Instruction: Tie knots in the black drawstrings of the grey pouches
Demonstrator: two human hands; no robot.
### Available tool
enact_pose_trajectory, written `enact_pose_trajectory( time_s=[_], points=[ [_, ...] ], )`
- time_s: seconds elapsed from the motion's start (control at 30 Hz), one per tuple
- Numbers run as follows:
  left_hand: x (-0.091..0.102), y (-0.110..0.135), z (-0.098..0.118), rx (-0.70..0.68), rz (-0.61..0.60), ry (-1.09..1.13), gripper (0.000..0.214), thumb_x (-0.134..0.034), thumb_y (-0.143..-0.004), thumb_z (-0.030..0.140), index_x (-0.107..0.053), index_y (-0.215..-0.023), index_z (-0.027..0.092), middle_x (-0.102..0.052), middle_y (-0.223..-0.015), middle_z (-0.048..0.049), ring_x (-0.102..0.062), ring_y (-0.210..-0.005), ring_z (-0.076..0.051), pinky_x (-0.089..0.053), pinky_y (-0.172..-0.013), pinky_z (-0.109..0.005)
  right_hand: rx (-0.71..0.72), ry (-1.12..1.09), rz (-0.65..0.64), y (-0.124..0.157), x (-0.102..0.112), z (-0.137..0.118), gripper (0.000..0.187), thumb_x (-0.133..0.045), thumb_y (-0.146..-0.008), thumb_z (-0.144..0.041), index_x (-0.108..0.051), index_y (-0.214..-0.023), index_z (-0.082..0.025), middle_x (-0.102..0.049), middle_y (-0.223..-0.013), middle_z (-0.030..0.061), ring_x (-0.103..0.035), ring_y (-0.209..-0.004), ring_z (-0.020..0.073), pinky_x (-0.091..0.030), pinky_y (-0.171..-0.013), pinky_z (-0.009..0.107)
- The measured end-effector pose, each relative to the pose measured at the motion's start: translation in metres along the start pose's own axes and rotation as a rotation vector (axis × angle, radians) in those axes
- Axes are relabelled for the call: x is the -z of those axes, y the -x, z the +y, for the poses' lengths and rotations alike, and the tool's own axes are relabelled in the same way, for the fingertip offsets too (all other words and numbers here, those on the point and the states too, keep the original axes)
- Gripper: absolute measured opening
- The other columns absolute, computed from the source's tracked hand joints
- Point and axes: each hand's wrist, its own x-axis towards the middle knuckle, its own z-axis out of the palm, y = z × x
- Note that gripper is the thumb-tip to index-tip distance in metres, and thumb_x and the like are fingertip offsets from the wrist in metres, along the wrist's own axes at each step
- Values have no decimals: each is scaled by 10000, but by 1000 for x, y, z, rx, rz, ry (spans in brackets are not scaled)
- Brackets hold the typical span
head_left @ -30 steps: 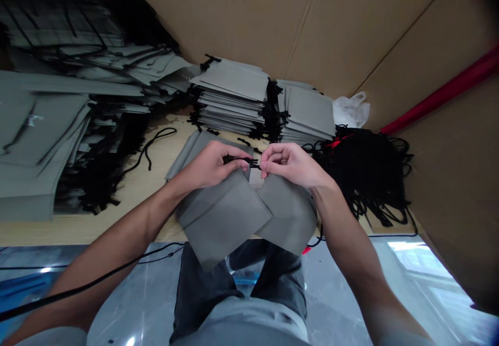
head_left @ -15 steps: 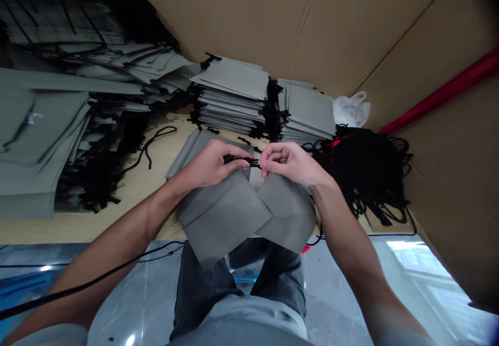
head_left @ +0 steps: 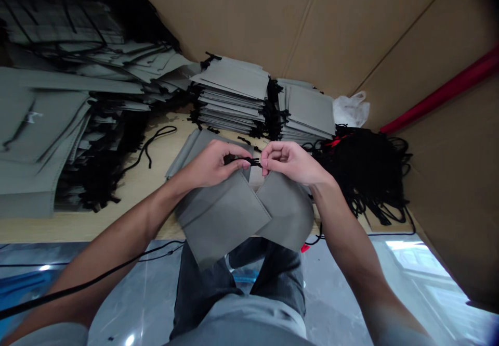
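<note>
My left hand (head_left: 212,166) pinches a knotted black cord (head_left: 254,162) between thumb and forefinger, above the table edge. Close beside it, my right hand (head_left: 290,163) has its thumb and fingertips pressed together at the cord's short ends. Beneath both hands hang two overlapping flat grey fabric pieces: a stitched piece (head_left: 222,221) under the left, and another grey piece (head_left: 290,210) under the right. More grey pieces (head_left: 197,145) lie on the table behind my left hand. What lies inside my right fingertips is partly hidden.
Two stacks of grey corded pieces, a left stack (head_left: 234,83) and a right stack (head_left: 310,109), stand behind my hands. A larger grey pile (head_left: 31,174) fills the left. On the right are black cords (head_left: 366,171), a white plastic bag (head_left: 351,109) and cardboard walls (head_left: 249,13).
Almost nothing differs. The hands keep the same pinches on the cord, and the hanging grey pieces have shifted very slightly to the left.
</note>
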Motion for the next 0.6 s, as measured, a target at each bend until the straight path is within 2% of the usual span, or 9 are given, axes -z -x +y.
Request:
enact_pose_trajectory(
  time_s=[0.33,0.6],
  points=[
    [1,0,4,-7,2,-3,326,-751,-956,453,-864,-1076,171,-852,-929,-79,-742,-773,-185,-503,-643,-237,20,-13,-2,0,1,1,139,-781,-965,-288,-690,-959,-182,-763,-847,26,-695,-792,143,-474,-726,266],
    [1,1,4,18,-24,-1,330,-732,-974,423,-862,-1138,168,-862,-1028,-89,-746,-783,-183,-494,-658,-256,14,-27,-4,-1,1,0,169,-817,-929,-287,-688,-950,-180,-756,-838,21,-685,-773,139,-477,-714,263]
  ],
)
